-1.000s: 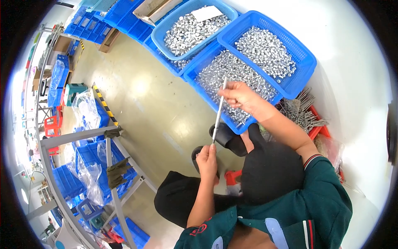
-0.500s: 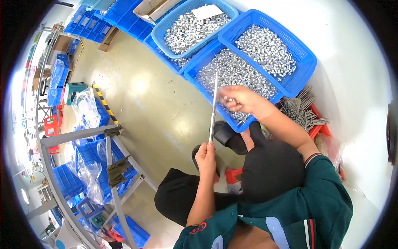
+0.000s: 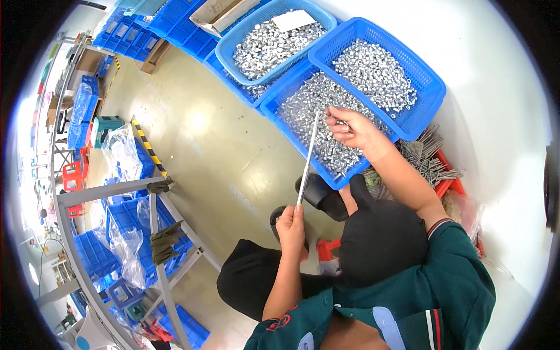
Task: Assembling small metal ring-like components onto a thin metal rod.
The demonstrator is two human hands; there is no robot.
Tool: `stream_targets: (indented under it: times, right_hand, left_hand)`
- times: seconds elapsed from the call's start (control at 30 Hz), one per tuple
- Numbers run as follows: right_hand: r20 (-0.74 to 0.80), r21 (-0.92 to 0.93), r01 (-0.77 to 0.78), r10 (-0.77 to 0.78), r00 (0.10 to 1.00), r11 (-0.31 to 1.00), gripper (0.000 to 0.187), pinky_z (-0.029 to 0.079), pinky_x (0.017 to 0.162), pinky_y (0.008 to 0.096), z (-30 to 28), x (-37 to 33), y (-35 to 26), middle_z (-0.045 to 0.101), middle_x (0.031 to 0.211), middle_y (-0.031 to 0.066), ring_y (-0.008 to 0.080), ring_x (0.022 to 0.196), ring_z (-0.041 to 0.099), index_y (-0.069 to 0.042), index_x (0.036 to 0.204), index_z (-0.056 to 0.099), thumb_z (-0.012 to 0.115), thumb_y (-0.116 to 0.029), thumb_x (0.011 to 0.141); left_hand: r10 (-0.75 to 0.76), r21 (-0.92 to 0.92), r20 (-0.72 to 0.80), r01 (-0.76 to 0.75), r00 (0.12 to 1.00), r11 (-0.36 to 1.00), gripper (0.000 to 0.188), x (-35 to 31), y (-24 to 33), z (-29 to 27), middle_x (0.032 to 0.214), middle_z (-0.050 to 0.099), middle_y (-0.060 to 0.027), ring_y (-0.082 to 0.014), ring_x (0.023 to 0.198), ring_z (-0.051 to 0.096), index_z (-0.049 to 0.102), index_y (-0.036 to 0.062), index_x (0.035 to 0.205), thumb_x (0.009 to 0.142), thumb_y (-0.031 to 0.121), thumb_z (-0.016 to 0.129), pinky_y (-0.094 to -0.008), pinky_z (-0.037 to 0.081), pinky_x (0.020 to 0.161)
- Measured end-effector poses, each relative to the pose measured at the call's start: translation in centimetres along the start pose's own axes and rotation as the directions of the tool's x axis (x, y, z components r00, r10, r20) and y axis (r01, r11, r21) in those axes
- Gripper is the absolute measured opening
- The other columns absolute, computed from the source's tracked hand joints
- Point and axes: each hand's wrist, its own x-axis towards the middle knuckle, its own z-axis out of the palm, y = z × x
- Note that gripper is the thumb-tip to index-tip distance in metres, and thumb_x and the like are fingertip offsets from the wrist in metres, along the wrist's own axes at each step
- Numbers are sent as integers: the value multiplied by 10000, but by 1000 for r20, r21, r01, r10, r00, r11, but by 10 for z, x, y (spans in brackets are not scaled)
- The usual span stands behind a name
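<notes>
My left hand (image 3: 290,227) is closed around the lower end of a thin silver metal rod (image 3: 311,153). The rod slants up and slightly right over the blue bin (image 3: 338,184), and its lower stretch looks thicker than its tip. Close to the tip is my right hand (image 3: 354,129), fingers curled and pinched together on small silver ring-shaped metal pieces; a glint shows at the fingertips and another in the palm. Whether a piece touches the rod is too small to tell. Many similar loose metal pieces (image 3: 300,111) fill the bin beneath.
A second blue bin (image 3: 430,81) of metal pieces rests on the first bin's right side. Behind, a light blue basket (image 3: 220,57) holds more, with a white card (image 3: 293,20). Thin metal rods (image 3: 430,162) lie in a red crate (image 3: 457,186). A metal frame (image 3: 119,188) stands left.
My right hand has moved slightly up and right, to the rod's tip. The rod's upper end has tilted to the right, while my left hand has stayed nearly in place.
</notes>
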Motion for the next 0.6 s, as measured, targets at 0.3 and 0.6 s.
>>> stream_targets:
  times: [0.3,0.6]
  right_hand:
    - [44,113,-11,6,999,994,255,288,353,153,13,-5,0,446,684,-2,43,482,381,-19,996,521,527,-246,879]
    - [104,70,-120,112,988,990,247,277,346,161,19,-7,-1,427,626,-12,46,469,385,17,944,556,525,-218,875]
  left_hand:
    - [92,153,31,-96,995,984,260,2,-10,0,614,419,64,-33,571,348,529,19,704,885,205,533,-200,283,501]
    - [125,219,38,-131,991,967,267,-1,-3,1,605,399,64,-36,568,342,516,16,698,883,207,535,-207,283,491]
